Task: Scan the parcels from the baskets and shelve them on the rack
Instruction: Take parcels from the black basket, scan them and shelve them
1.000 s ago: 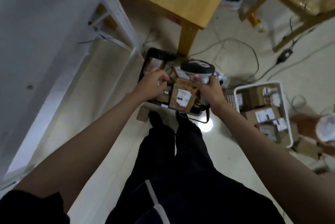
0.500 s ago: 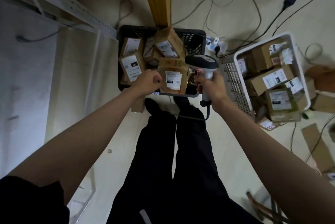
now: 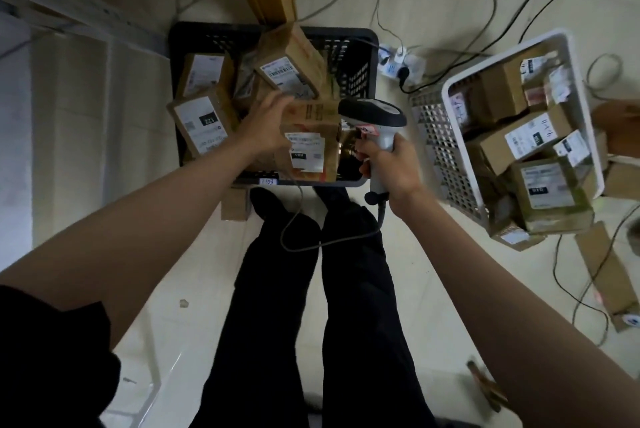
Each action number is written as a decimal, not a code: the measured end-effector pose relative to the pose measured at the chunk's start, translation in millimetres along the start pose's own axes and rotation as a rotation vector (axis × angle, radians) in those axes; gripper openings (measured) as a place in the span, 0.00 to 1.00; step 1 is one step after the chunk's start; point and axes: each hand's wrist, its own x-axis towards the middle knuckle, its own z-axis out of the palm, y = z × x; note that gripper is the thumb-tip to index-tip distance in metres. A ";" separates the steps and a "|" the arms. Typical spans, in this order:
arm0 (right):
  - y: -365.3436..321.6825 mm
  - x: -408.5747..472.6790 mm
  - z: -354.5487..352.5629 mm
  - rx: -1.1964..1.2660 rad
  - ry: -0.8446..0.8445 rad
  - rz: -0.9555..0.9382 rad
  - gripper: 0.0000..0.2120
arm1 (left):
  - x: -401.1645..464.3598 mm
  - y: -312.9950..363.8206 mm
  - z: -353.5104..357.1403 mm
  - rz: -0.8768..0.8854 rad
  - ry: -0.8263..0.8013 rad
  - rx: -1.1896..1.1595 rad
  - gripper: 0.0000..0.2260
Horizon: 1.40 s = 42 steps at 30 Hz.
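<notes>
The upright parcel, at the black basket's near wall, has been released by the left hand (fingers now spread); the barcode scanner stays gripped by the right hand, so scanning seems done

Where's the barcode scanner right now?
In the head view the barcode scanner is just right of centre, gripped by the right hand, over the black basket's right edge beside the parcel.

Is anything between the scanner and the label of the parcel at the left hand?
Nothing visible. The scanner, gripped by the right hand, sits just right of the parcel in the black basket. The left hand reaches its upper left; the label faces up, uncovered.
</notes>
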 end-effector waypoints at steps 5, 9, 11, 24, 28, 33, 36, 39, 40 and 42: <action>20.8 15.5 -5.7 0.027 0.026 0.001 0.06 | 48.8 -5.5 11.2 -0.055 -0.118 0.125 0.47; 27.9 13.5 -9.7 -0.015 0.036 -0.003 0.05 | 58.9 -2.4 15.9 -0.028 -0.059 0.114 0.40; 27.1 8.6 -10.9 -0.023 0.036 -0.013 0.05 | 54.7 -0.3 14.6 -0.004 -0.026 0.112 0.37; -66.0 -92.9 -11.5 -0.044 -0.096 -0.190 0.05 | -71.2 52.7 -85.2 0.024 0.358 -0.097 0.33; -113.1 -135.4 -9.7 -0.102 -0.166 -0.304 0.05 | -135.5 66.3 -135.0 -0.035 0.496 -0.203 0.33; -168.9 -184.4 8.9 -0.240 -0.281 -0.457 0.07 | -235.6 64.5 -178.0 -0.122 0.695 -0.373 0.29; -195.8 -215.6 28.1 -0.305 -0.391 -0.565 0.08 | -296.9 54.3 -188.5 -0.211 0.792 -0.422 0.30; -214.0 -243.6 51.3 -0.391 -0.505 -0.667 0.07 | -354.9 38.7 -186.5 -0.307 0.897 -0.463 0.31; -218.5 -253.3 59.8 -0.418 -0.538 -0.686 0.08 | -373.9 33.9 -183.7 -0.340 0.926 -0.476 0.31; -223.8 -274.0 76.0 -0.459 -0.605 -0.711 0.09 | -411.0 26.6 -175.2 -0.403 0.962 -0.527 0.33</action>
